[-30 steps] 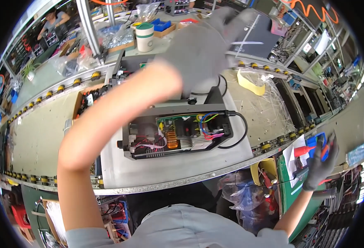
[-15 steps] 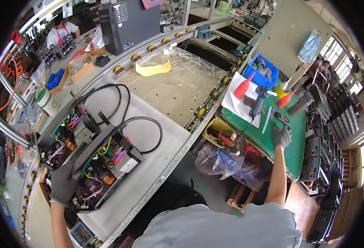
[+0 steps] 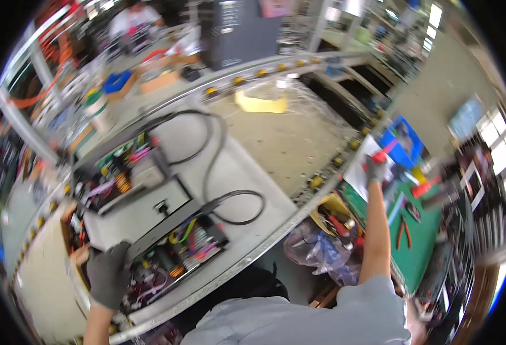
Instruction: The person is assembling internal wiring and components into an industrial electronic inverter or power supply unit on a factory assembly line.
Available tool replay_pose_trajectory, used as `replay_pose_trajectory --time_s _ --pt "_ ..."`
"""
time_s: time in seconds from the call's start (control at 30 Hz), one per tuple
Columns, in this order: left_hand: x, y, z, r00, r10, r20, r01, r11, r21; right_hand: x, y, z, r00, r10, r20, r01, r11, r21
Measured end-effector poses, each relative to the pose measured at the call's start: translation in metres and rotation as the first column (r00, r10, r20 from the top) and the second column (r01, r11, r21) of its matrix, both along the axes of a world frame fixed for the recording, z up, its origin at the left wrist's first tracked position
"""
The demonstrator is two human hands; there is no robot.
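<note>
My left hand, in a dark grey glove, is curled on the left end of an open black electronics casing. Coils and coloured wires show inside, and a long side panel rises along its far edge. Behind it lies a second open casing with similar wiring. Out to the right, my gloved right hand is closed around a red squeeze bottle, above white paper; motion blurs its fingers. Orange-handled pliers and a dark hand tool lie on the green mat.
Black cables loop over the grey bench top. Beyond is a roller-edged conveyor with a yellow strip. A blue bin, another red bottle and a yellow tool tray are at right. A person sits far left.
My right hand has moved from the green mat, away from me, to the red bottle, uncovering the pliers. The near casing has tilted, exposing the panel's broad face. The whole view has shifted.
</note>
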State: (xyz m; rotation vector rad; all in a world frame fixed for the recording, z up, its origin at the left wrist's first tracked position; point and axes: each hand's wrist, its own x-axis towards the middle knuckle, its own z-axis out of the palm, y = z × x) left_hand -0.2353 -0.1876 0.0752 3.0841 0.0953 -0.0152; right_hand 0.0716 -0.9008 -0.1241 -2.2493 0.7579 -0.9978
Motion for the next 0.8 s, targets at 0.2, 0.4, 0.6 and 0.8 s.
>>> replay_pose_trajectory --time_s 0.2,0.4,0.6,0.8 --pt "-0.007 0.017 0.017 0.990 -0.141 0.008 0.137 0.938 -0.318 -0.005 0.030 0.074 0.760 0.246 0.601 -0.618 0.556 0.555" --pt "0.077 0.050 0.030 0.926 -0.045 0.376 0.154 0.952 -0.264 -0.022 0.207 0.261 0.378 0.890 0.257 -0.853 0.227 0.469" --pt "0.183 0.047 -0.028 0.965 0.003 0.260 0.094 0.929 -0.359 -0.015 0.385 0.375 -0.056 0.980 0.190 -0.966 -0.101 0.237" --pt "0.186 0.042 -0.055 0.969 -0.042 0.245 0.167 0.840 -0.516 0.066 0.472 0.395 0.583 0.771 -0.257 -0.604 0.199 -0.772"
